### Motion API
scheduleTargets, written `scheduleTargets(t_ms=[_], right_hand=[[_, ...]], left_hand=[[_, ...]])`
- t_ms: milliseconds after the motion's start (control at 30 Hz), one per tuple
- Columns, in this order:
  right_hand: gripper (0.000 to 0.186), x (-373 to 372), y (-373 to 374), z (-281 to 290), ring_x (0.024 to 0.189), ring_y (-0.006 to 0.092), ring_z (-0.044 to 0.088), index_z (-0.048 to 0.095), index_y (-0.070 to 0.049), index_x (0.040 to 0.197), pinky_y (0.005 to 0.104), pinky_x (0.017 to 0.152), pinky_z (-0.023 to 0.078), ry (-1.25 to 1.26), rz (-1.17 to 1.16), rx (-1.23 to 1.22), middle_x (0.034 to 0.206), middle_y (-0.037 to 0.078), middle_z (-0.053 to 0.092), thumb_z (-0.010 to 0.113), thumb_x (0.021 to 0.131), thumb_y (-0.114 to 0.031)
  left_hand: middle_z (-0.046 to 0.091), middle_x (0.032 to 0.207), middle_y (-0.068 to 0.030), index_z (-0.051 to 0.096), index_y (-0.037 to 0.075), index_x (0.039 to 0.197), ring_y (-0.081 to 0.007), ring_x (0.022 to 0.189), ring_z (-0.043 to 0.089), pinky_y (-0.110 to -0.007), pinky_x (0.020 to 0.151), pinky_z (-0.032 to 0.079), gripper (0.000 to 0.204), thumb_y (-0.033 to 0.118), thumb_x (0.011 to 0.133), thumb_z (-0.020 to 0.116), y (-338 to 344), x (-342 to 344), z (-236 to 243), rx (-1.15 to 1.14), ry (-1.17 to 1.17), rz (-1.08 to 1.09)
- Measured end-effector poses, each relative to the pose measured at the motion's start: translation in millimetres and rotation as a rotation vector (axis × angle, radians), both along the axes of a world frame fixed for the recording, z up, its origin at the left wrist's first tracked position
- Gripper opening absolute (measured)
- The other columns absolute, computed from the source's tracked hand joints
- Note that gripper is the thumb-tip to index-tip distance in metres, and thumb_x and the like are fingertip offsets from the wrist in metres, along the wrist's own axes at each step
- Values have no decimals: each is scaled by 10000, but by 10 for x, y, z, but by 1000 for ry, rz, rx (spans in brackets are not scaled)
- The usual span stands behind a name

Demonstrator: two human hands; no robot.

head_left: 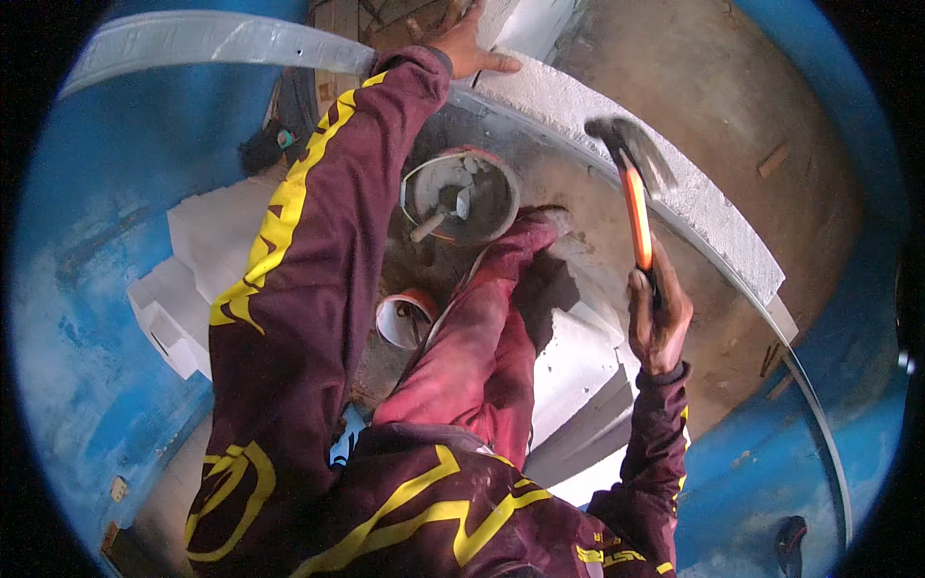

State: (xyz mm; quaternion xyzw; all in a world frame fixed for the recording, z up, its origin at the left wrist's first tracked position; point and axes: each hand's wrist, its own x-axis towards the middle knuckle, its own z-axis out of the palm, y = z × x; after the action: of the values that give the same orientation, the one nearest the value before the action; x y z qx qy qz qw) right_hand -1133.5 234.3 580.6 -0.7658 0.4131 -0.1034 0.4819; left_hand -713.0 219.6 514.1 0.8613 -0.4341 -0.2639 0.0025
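Observation:
My right hand [659, 316] is wrapped round the black and orange handle of a hammer [637, 214]. Its dark head is smeared by motion and shows over a long white block [708, 197]; whether it touches the block cannot be made out. At the top, my left hand [464, 46] lies with fingers spread and thumb stretched out, at the block's far left end, beside another white block [535, 27]. A long metal strip [578, 146] runs along the block's near side.
Between my arms stand a bucket [507, 207] with grey mix and a trowel [445, 214], and a smaller white bucket [387, 323]. White blocks lie at left [226, 231] and by my legs [573, 371]. A curved metal strip [222, 40] crosses the upper left. Blue walls [87, 318] surround the space.

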Motion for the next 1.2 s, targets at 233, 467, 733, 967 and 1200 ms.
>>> scheduleTargets(t_ms=[233, 467, 733, 967, 1200], right_hand=[[510, 603, -115, -98, 1068, 320, 689, 524, 12, 1393, 361, 890, 534, -236, 54, -293, 1271, 229, 645, 648, 899, 21], [482, 769, -144, -190, 1013, 337, 707, 536, -62, 1406, 391, 839, 549, -1, 48, -113, 1138, 233, 689, 627, 934, -29], [473, 760, -148, -239, 935, 252, 711, 552, -24, 1391, 337, 828, 539, 101, 114, -89, 1097, 232, 701, 654, 930, -57], [555, 687, -73, -367, 833, 420, 686, 489, -156, 1456, 456, 698, 542, -251, 50, -311, 1003, 241, 682, 642, 923, -128], [380, 333, 229, -362, 1046, 417, 653, 583, -39, 1310, 435, 888, 528, -212, -215, -94, 1151, 247, 661, 613, 953, -166]], left_hand=[[23, 1661, -212, 52, 173, 1615, -398, 1533, 15, -634, 1182, -70, 1173, 691, 769, 677, 70, -82, 35, 6, -61, 12], [29, 1658, -222, 118, 231, 1614, -422, 1527, 31, -647, 1182, -44, 1063, 654, 807, 667, 44, -149, 160, 46, -86, -15], [57, 1652, -237, 114, 244, 1614, -418, 1528, 19, -649, 1178, -48, 1119, 686, 761, 689, 16, -122, 85, 65, -82, -22], [185, 1612, -230, 236, 181, 1574, -418, 1495, 132, -629, 1161, 89, 1064, 690, 760, 696, 118, 141, -439, -102, 76, -84], [296, 1571, -282, 320, 124, 1556, -383, 1487, 247, -470, 1218, 174, 984, 512, 782, 786, 136, 84, -473, -142, -525, -278]])
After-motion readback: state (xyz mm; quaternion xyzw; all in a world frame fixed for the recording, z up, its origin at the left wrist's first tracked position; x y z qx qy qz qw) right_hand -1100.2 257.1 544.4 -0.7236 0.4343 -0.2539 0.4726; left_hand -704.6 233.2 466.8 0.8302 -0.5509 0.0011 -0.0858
